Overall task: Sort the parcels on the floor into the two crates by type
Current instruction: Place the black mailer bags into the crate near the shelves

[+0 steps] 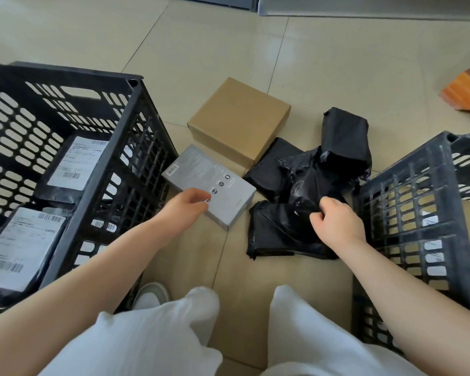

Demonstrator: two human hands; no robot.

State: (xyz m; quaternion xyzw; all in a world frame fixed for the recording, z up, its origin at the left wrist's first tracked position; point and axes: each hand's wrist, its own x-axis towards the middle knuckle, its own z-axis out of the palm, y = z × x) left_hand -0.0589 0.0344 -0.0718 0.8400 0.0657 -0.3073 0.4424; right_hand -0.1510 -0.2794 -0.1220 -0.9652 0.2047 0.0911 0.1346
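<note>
Here, the scene line by line:
Left hand [186, 203]: reaching toward 12 o'clock, fingers loosely bent over the near end of the grey box [208, 185]; its grip closes on nothing I can make out.
Right hand [334, 219]: fingers curled, grip pinched on the loose plastic of the nearest black bag parcel [280, 232].
Grey box: flat on the floor [323, 63], just beside the left crate's wall, barcode sticker at its 10 o'clock corner.
Brown carton [239, 118]: on the floor at 12 o'clock of the grey box, closed.
Other black bag parcels: one [269, 166] flat at 5 o'clock of the carton, one [346, 137] bulkier at 3 o'clock of it, all crowded together.
Left crate [125, 147]: black, at 9 o'clock, holding two black mailers with white labels [73, 161], [19, 245].
Right crate [418, 185]: black, at 3 o'clock; white labels show through its slots.
Orange item [467, 90]: at 2 o'clock, cut by the edge.
</note>
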